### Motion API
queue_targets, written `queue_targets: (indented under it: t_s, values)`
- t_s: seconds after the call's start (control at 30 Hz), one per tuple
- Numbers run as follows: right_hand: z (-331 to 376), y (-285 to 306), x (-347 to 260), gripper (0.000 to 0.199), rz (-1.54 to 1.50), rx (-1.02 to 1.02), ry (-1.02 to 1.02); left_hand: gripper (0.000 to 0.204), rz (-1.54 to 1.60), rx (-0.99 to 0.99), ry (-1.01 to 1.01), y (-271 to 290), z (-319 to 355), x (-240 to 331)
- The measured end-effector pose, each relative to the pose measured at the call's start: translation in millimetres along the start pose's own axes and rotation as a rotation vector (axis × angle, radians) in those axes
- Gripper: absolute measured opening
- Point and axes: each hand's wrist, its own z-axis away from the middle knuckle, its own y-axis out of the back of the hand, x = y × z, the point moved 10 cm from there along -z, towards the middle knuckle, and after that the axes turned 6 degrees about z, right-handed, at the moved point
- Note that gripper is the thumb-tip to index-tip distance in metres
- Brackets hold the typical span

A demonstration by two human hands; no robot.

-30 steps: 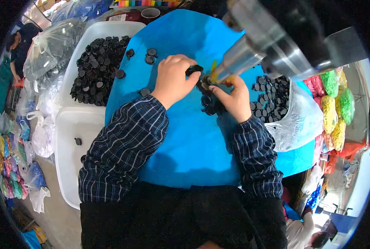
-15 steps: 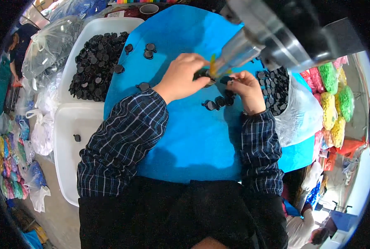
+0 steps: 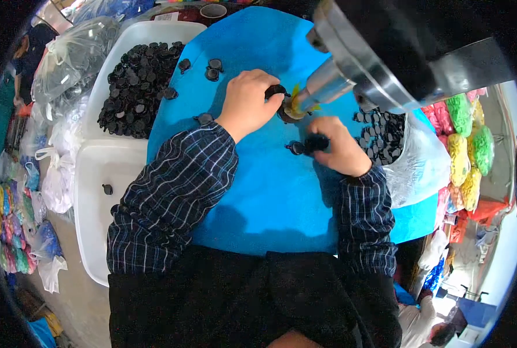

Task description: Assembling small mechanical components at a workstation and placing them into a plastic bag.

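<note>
My left hand (image 3: 248, 103) pinches a small black round piece (image 3: 276, 91) between thumb and fingers, just left of a metal press head (image 3: 328, 86). Under that head sits a small round seat (image 3: 292, 113) with yellow tabs, its top partly hidden. Closer to me, my right hand (image 3: 342, 148) curls its thumb and fingers round a black disc (image 3: 316, 142), slightly smeared by motion. Another black round piece with a small side tab (image 3: 295, 148) lies on the blue table cover (image 3: 258, 197) beside it.
A white tub (image 3: 110, 69) heaped with black pieces stands at the far left; a second white tub (image 3: 93, 232) with one piece is nearer. A clear plastic bag (image 3: 424, 162) of black pieces lies right. Dark machine parts (image 3: 409, 52) overhang the far right.
My right hand has come nearer, from beside the press head to the loose black discs. My left hand has drawn slightly left and away from the seat, a black piece showing in its fingers.
</note>
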Motion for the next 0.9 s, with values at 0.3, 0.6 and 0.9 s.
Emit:
queue_targets:
  t_s: [0.3, 0.6, 0.9]
  values:
    - [6, -6, 50, 0.037, -0.458, 0.13, -0.403, 0.028, 0.066, -0.11, -0.112, -16, -2, 19]
    - [-16, -10, 52, 0.044, -0.406, 0.415, -0.44, 0.023, -0.041, -0.033, -0.018, 0, -4, 6]
    - [8, -1, 71, 0.042, 0.057, 0.178, -0.493, 0.023, 0.02, 0.046, -0.077, 5, -2, 8]
